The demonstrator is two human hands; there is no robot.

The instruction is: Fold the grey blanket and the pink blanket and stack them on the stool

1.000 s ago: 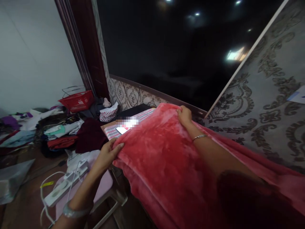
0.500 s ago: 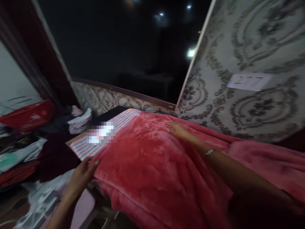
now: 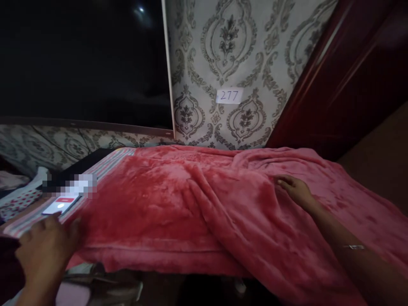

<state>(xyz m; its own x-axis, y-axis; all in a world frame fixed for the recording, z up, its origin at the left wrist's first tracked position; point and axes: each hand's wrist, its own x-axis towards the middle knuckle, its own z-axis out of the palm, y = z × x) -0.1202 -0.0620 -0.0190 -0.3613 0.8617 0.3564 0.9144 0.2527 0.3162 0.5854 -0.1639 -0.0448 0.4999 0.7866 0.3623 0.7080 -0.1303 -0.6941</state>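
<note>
1. Since the earlier frame, the view has swung right; the right hand (image 3: 295, 191) has shifted from the blanket's middle to farther right along it, and the left hand (image 3: 47, 250) now lies palm-down at the blanket's left end.
2. Right fingers look clamped on a small pinch of the red plush blanket (image 3: 143, 204), which rises towards them. Left fingers are blurred but look apart, thumb away from the rest.
3. Blanket position: spread along the mostly covered worktop below the television (image 3: 79, 63) and patterned wall (image 3: 188, 114), its front edge hanging over, beside a striped cloth (image 3: 111, 165) bearing a phone (image 3: 63, 204).
4. Handling it well, I judge, means keeping the left end steady while drawing the pinched fabric outward, low and even, so the long diagonal crease opens without the phone being dragged.
5. Writing: a paper label (image 3: 229, 95) on the wall reads "277". Marks on the television's lower frame are too small to read; the phone screen shows a red patch, partly masked, with no legible words.
</note>
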